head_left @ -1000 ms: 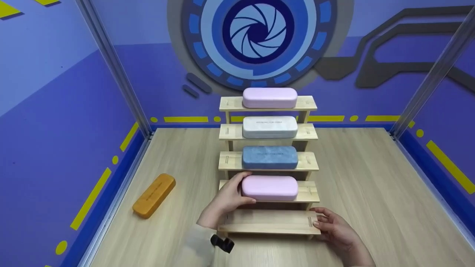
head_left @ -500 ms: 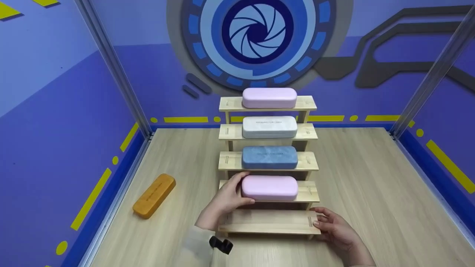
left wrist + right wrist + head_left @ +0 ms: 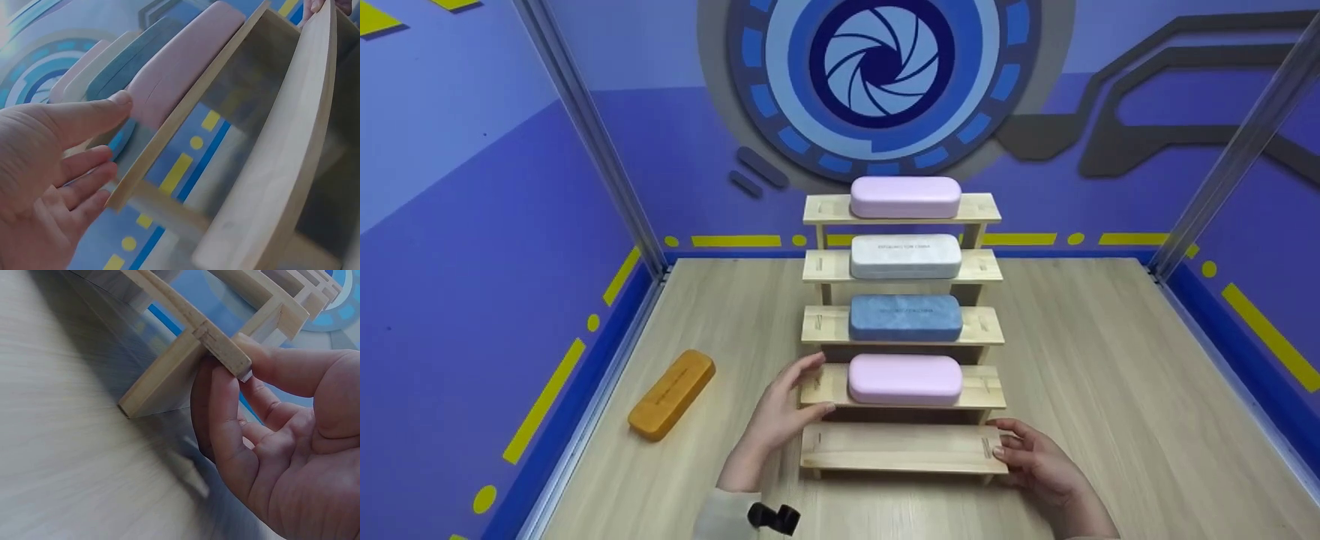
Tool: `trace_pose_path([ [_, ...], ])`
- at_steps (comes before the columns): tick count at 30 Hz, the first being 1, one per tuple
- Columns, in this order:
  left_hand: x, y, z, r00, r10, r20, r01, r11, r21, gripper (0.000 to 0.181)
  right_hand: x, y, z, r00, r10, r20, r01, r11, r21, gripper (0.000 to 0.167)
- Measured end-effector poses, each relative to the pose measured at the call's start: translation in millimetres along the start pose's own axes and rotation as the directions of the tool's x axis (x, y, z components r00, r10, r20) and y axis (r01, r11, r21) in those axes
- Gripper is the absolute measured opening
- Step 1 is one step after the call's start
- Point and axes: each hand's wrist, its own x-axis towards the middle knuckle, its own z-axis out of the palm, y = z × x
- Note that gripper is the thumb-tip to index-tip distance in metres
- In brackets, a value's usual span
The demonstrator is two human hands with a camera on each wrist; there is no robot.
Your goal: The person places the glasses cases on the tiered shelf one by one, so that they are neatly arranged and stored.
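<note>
A stepped wooden rack [image 3: 904,448] stands mid-table. On its second step from the bottom sits a pink glasses case [image 3: 905,379]. My left hand [image 3: 780,409] is just left of that case, apart from it, thumb and fingers spread around the step's left end; in the left wrist view the hand [image 3: 62,163] holds nothing. At the lowest step's right end, my right hand [image 3: 1039,461] pinches the board between thumb and fingers, as the right wrist view shows with the board's end [image 3: 225,351]. A blue case [image 3: 905,317], a white case [image 3: 905,256] and another pink case [image 3: 905,197] occupy the higher steps.
An orange-brown glasses case [image 3: 671,395] lies slanted on the table left of the rack. Blue printed panels [image 3: 660,165] with metal corner posts [image 3: 592,142] enclose the table [image 3: 1102,360] at the back and sides.
My left hand has let go of the lower pink case and drawn back to the left. That case stays on its step. The right hand keeps its place on the lowest board.
</note>
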Motion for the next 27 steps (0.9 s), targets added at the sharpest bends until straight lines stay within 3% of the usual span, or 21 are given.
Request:
trace_pose_path([
  [6, -14.8, -12.1, -23.7, 0.991, -0.054, -0.119, 0.057, 0.998, 0.021, 0.066, 0.8, 2, -1, 0.999, -0.035, 0.032, 0.034, 0.999, 0.019, 0.043],
  [14, -30.2, -28.1, -57.8, 0.96, -0.14, -0.244, 0.146, 0.989, 0.007, 0.066, 0.4, 3, -2, 0.997, -0.049, 0.062, 0.047, 0.999, 0.027, 0.041],
  [27, -44.9, -47.8, -104.3, 0.898, -0.287, -0.333, 0.296, 0.955, -0.024, 0.07, 0.4, 2, -2, 0.998, -0.033, 0.05, 0.032, 0.999, 0.022, 0.041],
])
